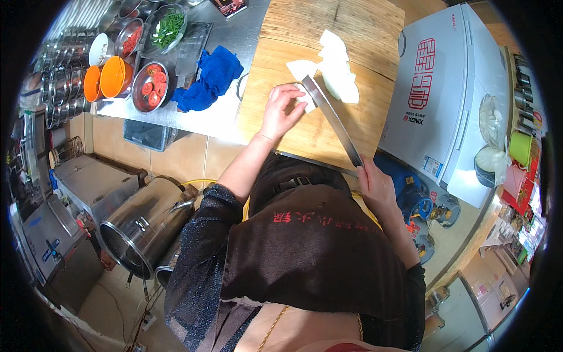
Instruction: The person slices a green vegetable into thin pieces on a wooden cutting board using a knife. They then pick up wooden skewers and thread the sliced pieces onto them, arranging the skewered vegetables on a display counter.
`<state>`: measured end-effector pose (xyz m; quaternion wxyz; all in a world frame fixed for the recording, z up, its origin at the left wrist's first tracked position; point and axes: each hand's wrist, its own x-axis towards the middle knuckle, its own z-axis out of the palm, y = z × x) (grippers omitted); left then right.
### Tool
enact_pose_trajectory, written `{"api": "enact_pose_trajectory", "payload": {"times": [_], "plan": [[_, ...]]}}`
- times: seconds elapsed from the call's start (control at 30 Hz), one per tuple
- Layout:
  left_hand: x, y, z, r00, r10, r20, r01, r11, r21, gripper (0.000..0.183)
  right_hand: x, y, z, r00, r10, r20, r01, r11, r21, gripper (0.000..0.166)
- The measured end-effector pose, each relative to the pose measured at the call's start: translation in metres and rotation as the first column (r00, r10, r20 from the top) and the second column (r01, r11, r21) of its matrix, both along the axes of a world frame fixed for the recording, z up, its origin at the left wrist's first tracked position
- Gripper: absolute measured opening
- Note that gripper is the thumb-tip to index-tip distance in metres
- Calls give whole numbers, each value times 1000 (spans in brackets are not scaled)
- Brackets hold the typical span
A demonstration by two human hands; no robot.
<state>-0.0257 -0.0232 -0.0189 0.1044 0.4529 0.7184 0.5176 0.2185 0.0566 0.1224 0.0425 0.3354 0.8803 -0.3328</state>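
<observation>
A wooden cutting board [281, 125] lies before me. My left hand [283, 108] holds a pale white vegetable piece [309, 102] against the board, fingers bent around its left side. The handle of a kitchen knife [332, 121] is in my right hand [376, 180], near the board's front edge. Its long blade slants up and left, the far end right beside the held piece; whether it touches cannot be told. Several more white pieces [336, 72] lie in a loose group beyond the blade, and another white piece [301, 69] is just above my left hand.
Left of the board, a blue cloth [215, 77] lies on the steel counter [215, 119]. Past it are a metal bowl of tomato slices [154, 86], orange containers [116, 77] and a bowl of chopped greens [168, 28]. A white chest freezer [435, 92] borders the right side.
</observation>
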Motion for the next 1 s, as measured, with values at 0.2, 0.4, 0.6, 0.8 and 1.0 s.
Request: {"api": "enact_pose_trajectory", "payload": {"times": [0.2,0.4,0.6,0.8,1.0], "plan": [[-1,1,0,1000,0,24,-1,1000,12,22,4,0,-3,999,45,10,-45,998,36,26],[-2,1,0,999,0,37,0,1000,17,21,-2,0,-3,996,47,71,-48,999,13,24],[-4,1,2,1000,-19,17,19,1000,0,21,-17,3,-11,975,76,207,-69,997,-40,19],[-5,1,1,1000,-27,8,27,1000,7,21,-23,4,-23,956,109,273,-107,994,-21,21],[-4,0,1,999,-35,22,36,999,-9,20,-24,3,-37,950,94,299,-86,995,-40,22]]}}
